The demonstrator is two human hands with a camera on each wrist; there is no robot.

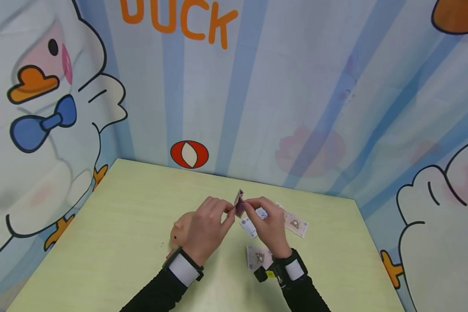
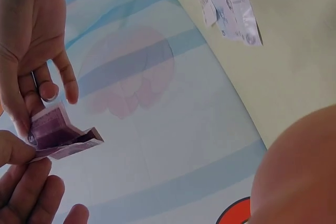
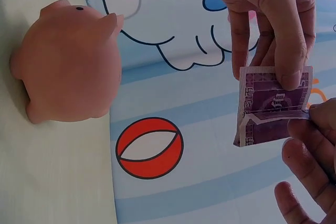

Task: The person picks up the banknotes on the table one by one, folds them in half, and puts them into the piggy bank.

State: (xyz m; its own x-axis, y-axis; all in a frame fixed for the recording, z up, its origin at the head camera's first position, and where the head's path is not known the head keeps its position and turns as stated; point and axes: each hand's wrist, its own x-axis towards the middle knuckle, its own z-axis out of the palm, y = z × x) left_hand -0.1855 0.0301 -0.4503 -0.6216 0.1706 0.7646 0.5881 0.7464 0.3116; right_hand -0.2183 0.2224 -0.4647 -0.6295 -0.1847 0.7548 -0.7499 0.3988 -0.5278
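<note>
A folded purple banknote (image 1: 239, 203) is held up above the table between both hands. My left hand (image 1: 209, 225) pinches one side of it; in the right wrist view the left thumb (image 3: 290, 74) presses on its face. On the other side, my right hand (image 1: 271, 223) grips the note between thumb and fingers. Creases and a raised fold in the note (image 3: 275, 106) show in the right wrist view. A pink piggy bank (image 3: 71, 64) stands on the table just left of my left hand, which partly hides it in the head view.
More banknotes lie on the pale yellow table (image 1: 132, 216): a bluish-white one (image 1: 249, 227) and a pinkish one (image 1: 295, 223) beyond my right hand, another (image 1: 256, 256) under my right wrist. A duck-printed cloth (image 1: 203, 95) rises behind the table.
</note>
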